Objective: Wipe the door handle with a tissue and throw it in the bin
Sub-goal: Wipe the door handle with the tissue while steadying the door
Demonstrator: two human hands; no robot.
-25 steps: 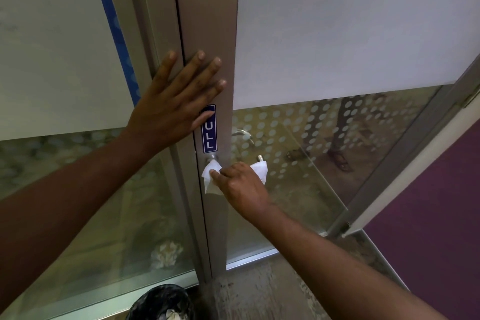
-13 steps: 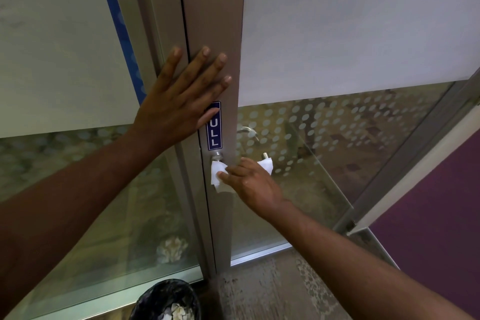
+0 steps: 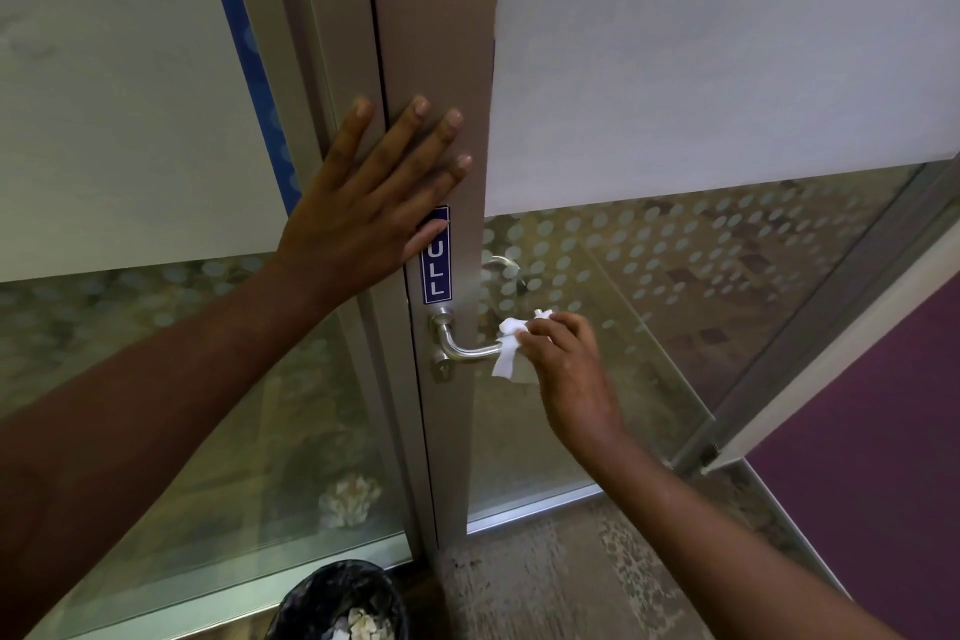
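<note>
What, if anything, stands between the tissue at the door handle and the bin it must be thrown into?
Nothing visible does. The right hand holds the tissue at the free end of the door handle; the bin stands open on the floor below left, beside the door frame.

Head camera (only view) looks down, close to the door frame (image 3: 441, 42).

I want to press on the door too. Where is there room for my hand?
Free: the metal door frame above the left hand, and below the keyhole down to the floor. Crowded: around the door handle, where the right hand grips the tissue.
</note>
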